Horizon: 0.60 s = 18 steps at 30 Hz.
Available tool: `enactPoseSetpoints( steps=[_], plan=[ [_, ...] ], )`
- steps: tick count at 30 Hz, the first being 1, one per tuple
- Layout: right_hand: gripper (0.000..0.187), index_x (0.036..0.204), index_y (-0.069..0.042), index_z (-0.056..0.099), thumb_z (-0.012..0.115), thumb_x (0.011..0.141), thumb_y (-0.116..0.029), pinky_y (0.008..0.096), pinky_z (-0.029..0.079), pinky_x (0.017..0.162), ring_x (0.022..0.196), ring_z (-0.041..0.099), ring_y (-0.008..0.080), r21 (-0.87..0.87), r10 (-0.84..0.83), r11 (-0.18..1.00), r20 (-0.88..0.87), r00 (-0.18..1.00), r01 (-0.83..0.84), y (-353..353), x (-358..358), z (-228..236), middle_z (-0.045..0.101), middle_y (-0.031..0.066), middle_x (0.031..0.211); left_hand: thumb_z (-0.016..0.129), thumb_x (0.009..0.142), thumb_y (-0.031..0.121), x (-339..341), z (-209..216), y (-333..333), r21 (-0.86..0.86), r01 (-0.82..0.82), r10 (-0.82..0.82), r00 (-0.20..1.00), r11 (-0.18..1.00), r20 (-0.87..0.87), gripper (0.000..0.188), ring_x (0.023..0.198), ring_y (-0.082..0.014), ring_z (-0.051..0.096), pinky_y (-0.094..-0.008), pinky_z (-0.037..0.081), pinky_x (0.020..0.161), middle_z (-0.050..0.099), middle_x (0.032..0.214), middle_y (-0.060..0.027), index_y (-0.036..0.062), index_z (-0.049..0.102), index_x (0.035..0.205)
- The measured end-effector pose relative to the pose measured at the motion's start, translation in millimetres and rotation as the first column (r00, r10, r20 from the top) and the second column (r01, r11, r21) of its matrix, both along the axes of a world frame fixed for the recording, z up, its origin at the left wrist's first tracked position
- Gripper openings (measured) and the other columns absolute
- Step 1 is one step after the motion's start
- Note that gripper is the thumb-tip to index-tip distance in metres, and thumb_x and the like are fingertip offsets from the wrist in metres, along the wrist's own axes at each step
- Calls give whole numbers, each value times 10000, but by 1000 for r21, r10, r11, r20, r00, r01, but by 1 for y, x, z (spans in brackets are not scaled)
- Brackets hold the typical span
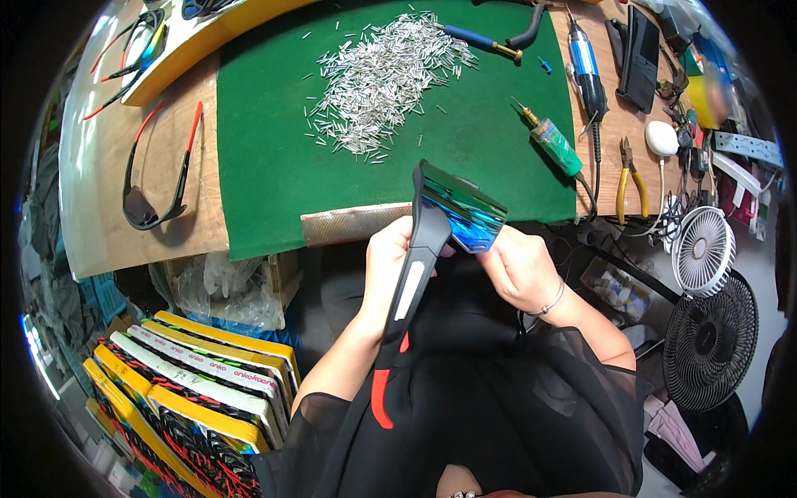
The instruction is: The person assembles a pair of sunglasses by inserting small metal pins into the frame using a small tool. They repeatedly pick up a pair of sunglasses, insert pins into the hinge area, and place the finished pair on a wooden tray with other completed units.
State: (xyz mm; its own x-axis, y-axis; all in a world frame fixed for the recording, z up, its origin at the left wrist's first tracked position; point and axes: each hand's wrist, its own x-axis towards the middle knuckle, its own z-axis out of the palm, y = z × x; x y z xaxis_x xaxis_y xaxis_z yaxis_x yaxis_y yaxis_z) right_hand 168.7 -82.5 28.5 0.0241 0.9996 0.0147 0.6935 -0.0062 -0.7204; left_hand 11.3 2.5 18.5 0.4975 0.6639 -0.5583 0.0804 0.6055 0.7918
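Observation:
A pair of wraparound sunglasses (463, 203) with a blue-green mirrored lens is held up over the table's near edge. Its black arm with a white strip and red tip points down toward me. My left hand (385, 264) is closed on the frame behind that arm, with most of its fingers hidden. At the lens's lower right edge, my right hand (525, 267) is closed on the glasses; its fingertips are partly covered by the lens. Beyond them, a heap of small silvery pins (386, 83) lies on the green mat (266, 158).
To the right lie a green-handled soldering iron (554, 146), a blue electric screwdriver (585, 70) and yellow-handled cutters (631, 178). Other sunglasses (158, 212) rest at the left. Yellow trays (199, 415) of glasses stand at lower left. Fans (704, 249) stand at right.

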Motion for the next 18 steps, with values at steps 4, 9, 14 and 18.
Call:
enactPoseSetpoints(
  steps=[4, 9, 14, 18],
  plan=[
    [270, 940, -19, 510, 658, 734, -114, 333, 471, 547, 628, 576, 281, -33, -42, 999, 5, 999, 42, 5, 0, 10, 561, 117, 801, 524, 876, 142, 0, 1, -1, -17, 8, -8, 999, 1000, -38, 135, 442, -40, 443, -166, 321, 388, 598, 639, -40, 23, 577, 841],
    [267, 943, -18, 513, 655, 744, -125, 331, 473, 548, 652, 586, 277, -13, -19, 1000, -57, 998, 18, 4, 1, 9, 569, 121, 820, 467, 818, 51, -4, -5, -1, 24, 41, -41, 999, 999, -1, 137, 485, -42, 487, -161, 372, 422, 616, 705, -51, 9, 586, 868],
    [276, 923, -26, 506, 661, 740, -162, 330, 471, 542, 625, 586, 270, -55, -25, 998, 4, 1000, 26, 2, 4, 10, 571, 118, 754, 476, 816, 56, -2, -3, -2, 41, 16, -17, 1000, 999, 11, 129, 480, -45, 474, -169, 364, 415, 601, 683, -66, -4, 579, 864],
    [271, 911, -42, 505, 661, 734, -177, 321, 467, 547, 652, 594, 251, -189, -56, 981, -48, 997, 46, 1, 6, 17, 566, 121, 752, 480, 829, 84, -4, -4, -2, 28, 0, -1, 999, 1000, 47, 137, 479, -50, 475, -177, 368, 419, 602, 672, -54, -4, 585, 828]
  ],
)
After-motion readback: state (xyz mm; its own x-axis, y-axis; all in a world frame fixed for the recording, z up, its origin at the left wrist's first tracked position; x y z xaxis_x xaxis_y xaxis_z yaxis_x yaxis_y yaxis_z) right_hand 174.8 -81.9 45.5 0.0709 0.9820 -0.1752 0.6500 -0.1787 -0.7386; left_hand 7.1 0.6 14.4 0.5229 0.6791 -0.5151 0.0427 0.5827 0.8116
